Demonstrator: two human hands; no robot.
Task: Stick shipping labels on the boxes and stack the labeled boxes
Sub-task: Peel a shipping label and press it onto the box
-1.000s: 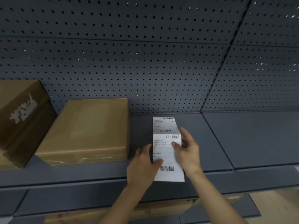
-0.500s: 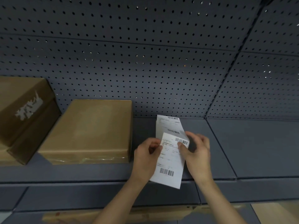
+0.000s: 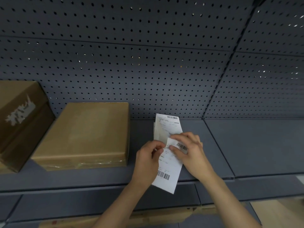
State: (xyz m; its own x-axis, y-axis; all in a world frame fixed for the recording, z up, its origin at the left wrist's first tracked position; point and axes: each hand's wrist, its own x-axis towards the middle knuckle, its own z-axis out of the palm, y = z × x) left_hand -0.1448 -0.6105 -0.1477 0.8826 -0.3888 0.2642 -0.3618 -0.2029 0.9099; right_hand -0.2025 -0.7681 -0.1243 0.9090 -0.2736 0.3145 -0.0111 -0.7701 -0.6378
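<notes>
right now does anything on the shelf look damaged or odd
Yes: the dark box at far left has a ragged white patch on top, like a torn-off label. The flat box beside it looks intact and unlabeled.

no word or number could be read anywhere. the shipping label (image 3: pixel 167 170) carried three barcodes, one near its bottom edge, one on the folded-over part and one at its top right corner, plus lines of small print too blurred to make out. the box at far left (image 3: pixel 21 119) bore a torn white label remnant (image 3: pixel 20 112) with dark, illegible marks.
</notes>
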